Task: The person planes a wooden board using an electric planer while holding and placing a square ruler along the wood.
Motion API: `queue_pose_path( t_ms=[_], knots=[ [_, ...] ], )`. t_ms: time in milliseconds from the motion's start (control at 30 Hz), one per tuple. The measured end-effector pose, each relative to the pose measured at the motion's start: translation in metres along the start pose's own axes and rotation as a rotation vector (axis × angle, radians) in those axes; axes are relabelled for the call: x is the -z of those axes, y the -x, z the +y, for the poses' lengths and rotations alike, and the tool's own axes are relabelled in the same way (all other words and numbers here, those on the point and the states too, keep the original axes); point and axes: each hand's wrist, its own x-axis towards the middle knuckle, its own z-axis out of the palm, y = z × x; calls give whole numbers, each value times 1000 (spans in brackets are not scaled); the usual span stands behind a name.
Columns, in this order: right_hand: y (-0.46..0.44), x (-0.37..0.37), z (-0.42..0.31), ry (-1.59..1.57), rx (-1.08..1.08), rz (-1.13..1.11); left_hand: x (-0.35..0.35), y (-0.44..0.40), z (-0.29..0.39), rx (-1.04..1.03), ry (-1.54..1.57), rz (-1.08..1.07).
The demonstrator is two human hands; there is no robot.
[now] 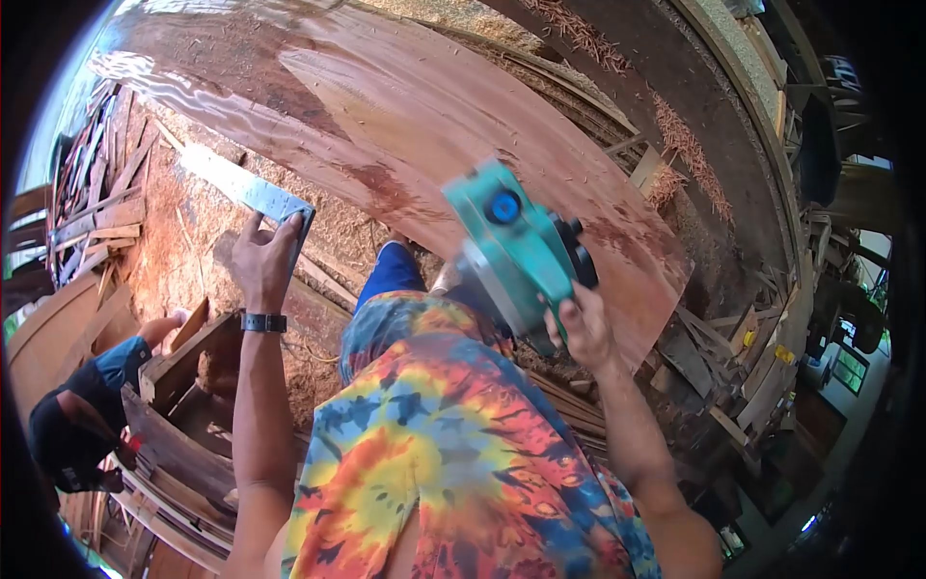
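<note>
In my right hand [584, 328] is a teal electric planer [511, 227] with a blue round knob, gripped by its rear handle and slightly blurred. It is over the wide reddish wooden plank [434, 106]; whether it touches the wood I cannot tell. My left hand [262, 261], with a dark band on the wrist, grips a carpenter's square [236, 183]. Its long pale blade catches the light and points up and left, and its dark edge runs along my fingers. The square is beside the plank, above sawdust-covered ground.
Wood shavings [685, 145] lie on a dark beam beyond the plank. Sawdust [174, 251] covers the ground at left, near stacked scrap wood [101, 212]. A person in a dark cap [63, 434] bends by wooden frames at lower left. Offcuts [685, 347] lie at right.
</note>
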Motion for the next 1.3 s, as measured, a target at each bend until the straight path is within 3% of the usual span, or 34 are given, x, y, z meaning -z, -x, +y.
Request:
queue_pose_path(
  t_ms=[167,333,533,933,1033,1300],
  knots=[
    [81,37,40,37,-38,83,-21,14,9,-51,-42,-19],
    [49,26,19,50,-61,59,-26,7,11,-95,-113,26],
    [-66,-19,-43,-27,6,-3,-13,-8,20,-66,-62,3],
    [-346,-144,-189,146,396,-8,19,-40,23,-97,9,11],
    [-335,-137,-175,191,344,44,18,-48,24,-136,4,8],
    [-108,-42,-62,145,186,54,-8,-32,19,-187,-134,15]
  ],
)
